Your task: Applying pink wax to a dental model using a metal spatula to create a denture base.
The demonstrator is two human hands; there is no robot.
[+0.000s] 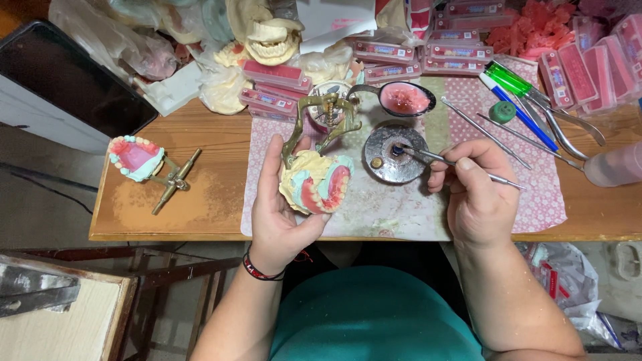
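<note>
Bare forearms, a teal top, one dark wristband

Both arms are bare from the elbow down, with no sleeves reaching the wrists. The left hand [284, 214] has a thin black wristband [261, 271] with small red marks, worn snug just below the palm. The right hand [476, 194] has no band, ring or watch that shows. Between the arms, the lap and belly are covered by plain teal cloth [371, 314], smooth and without print.

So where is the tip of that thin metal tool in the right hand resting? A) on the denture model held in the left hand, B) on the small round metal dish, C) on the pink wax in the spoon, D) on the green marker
B: the right hand holds the thin metal tool with its tip on the small round metal dish, apart from the denture model in the left hand.
</note>
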